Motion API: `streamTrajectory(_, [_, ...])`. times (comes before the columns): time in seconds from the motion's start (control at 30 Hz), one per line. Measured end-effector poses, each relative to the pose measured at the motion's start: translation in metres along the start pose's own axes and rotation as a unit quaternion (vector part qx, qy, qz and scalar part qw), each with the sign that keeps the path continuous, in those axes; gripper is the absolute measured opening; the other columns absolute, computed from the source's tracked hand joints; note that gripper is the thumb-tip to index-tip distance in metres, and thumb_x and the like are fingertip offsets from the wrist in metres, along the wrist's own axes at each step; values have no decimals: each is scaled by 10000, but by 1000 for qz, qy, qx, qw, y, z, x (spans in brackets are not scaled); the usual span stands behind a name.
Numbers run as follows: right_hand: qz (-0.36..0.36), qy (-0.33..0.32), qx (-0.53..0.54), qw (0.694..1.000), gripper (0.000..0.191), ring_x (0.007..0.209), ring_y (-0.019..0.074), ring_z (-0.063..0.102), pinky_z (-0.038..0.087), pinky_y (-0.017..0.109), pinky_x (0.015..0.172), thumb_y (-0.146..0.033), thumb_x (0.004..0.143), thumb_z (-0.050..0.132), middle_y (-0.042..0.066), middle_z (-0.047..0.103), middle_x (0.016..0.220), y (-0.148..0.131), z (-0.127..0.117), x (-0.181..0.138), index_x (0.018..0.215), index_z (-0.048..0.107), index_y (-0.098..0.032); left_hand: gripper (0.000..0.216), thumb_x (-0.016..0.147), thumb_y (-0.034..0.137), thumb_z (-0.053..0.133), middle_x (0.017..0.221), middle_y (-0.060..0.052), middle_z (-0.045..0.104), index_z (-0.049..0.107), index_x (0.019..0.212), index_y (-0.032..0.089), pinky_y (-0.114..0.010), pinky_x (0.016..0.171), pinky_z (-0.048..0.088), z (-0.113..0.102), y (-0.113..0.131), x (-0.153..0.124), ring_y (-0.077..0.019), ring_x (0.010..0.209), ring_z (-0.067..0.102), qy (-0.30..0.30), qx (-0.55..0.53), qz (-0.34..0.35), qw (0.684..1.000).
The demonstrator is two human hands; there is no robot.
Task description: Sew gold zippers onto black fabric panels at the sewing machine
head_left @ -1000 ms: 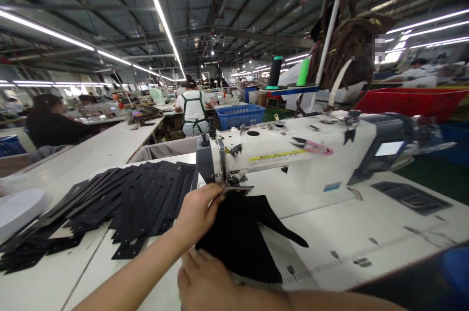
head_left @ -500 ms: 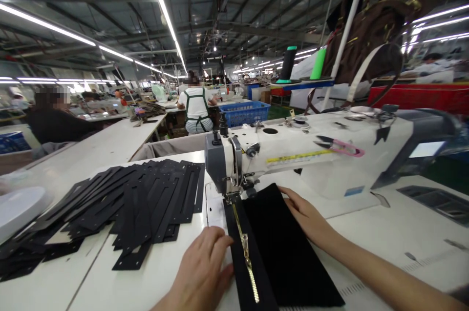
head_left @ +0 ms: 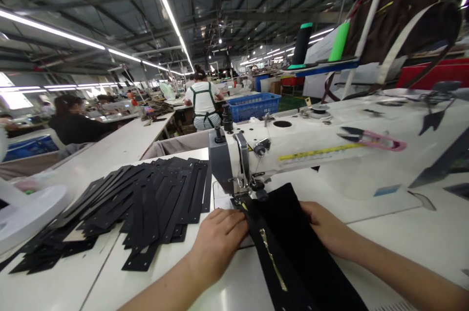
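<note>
A black fabric piece (head_left: 304, 247) lies under the sewing machine's needle area and runs down toward me. Along its left side is a black strip with a gold-toothed zipper (head_left: 270, 255) in its slot. My left hand (head_left: 222, 238) lies flat, palm down, with its fingertips on the strip's left edge close to the presser foot (head_left: 240, 198). At the fabric's right edge is my right hand (head_left: 326, 228), its fingers closed on that edge; some fingertips are hidden. The sewing machine (head_left: 311, 140) stands over the work.
A heap of black slotted strips (head_left: 146, 208) lies left on the white table. A white round stand (head_left: 34, 218) is at far left. Pink-handled thread snips (head_left: 383, 139) rest on the machine. Thread cones (head_left: 302, 46) stand behind, and co-workers (head_left: 203, 98) sit farther off.
My left hand has moved forward, nearer the presser foot and onto the strip's edge. The fabric and zipper sit at a different slant. The view has shifted left.
</note>
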State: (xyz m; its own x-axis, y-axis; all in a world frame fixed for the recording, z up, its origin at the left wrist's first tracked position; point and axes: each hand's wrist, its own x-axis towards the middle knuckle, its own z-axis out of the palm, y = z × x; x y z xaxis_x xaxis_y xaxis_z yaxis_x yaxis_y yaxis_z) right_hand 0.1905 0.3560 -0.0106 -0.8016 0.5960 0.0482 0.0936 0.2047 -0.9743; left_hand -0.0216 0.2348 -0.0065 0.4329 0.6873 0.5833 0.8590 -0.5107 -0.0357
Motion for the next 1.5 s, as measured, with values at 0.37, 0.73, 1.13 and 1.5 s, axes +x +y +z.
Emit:
streamTrajectory(0.37, [116,71,103,985,319,704,241,631,489,355,697,-368,699,518,80,671,732,3,-9,32,850,656,-123,222,877,113,354,755,-78,611,552,780,137,-287,616,486,2,-2,-6,-162,678,578,-37,-45,-8,998])
streamTrajectory(0.73, [54,97,-30,993,295,788,254,604,442,355,768,-402,673,575,58,662,746,15,-34,37,761,673,-138,220,818,69,354,802,-100,621,565,836,127,-339,671,529,1,1,-5,-194,735,604,-76,-46,-17,996])
streamTrajectory(1.13, [-71,190,-581,788,99,811,263,517,413,399,703,-202,800,551,107,568,820,16,-21,41,748,587,-125,218,858,117,369,870,-70,645,577,904,162,-357,810,506,8,9,-5,-192,852,621,-31,-35,-46,998])
streamTrajectory(1.5, [-237,46,-454,858,397,1196,266,397,378,430,982,-170,861,385,198,486,1243,7,53,16,1202,485,8,284,819,160,414,1085,-153,571,508,1084,119,-421,774,543,12,3,-14,-252,976,581,-19,14,-161,987])
